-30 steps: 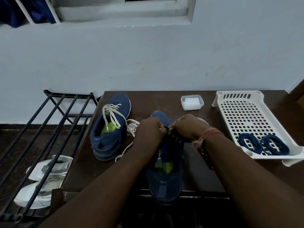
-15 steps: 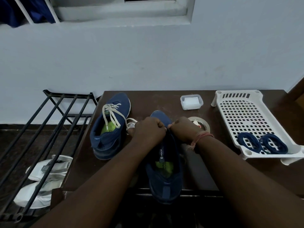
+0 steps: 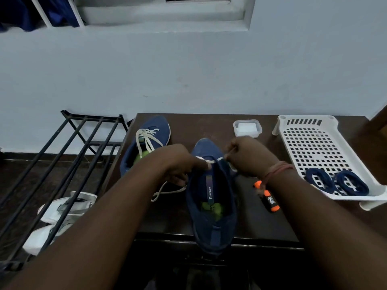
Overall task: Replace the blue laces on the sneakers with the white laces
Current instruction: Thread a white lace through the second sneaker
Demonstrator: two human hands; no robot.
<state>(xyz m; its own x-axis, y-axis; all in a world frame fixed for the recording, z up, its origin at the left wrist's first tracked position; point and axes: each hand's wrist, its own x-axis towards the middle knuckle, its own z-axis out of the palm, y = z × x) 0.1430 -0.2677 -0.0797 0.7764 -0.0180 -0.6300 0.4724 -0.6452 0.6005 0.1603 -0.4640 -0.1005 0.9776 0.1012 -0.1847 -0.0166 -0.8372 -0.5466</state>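
Observation:
Two blue sneakers stand on the dark table (image 3: 209, 124). The left sneaker (image 3: 146, 141) carries a white lace through its eyelets. The near sneaker (image 3: 211, 206) sits in front of me with its heel over the table's front edge. A white lace (image 3: 207, 160) crosses its lowest eyelets near the toe. My left hand (image 3: 180, 164) pinches the lace's left side, and a loose tail (image 3: 167, 191) trails below it. My right hand (image 3: 249, 158) pulls the right end up and outward. Two coiled blue laces (image 3: 335, 183) lie in the white tray (image 3: 310, 130).
A small clear lidded box (image 3: 247, 127) stands behind the near sneaker. An orange and black tool (image 3: 269, 199) lies under my right wrist. A black metal shoe rack (image 3: 62, 155) stands left of the table, with white footwear (image 3: 62, 210) beneath it. The wall runs close behind.
My hands, together over the near sneaker's eyelets before, have drawn apart. The white lace now shows stretched across the toe end, and the orange tool has come into view.

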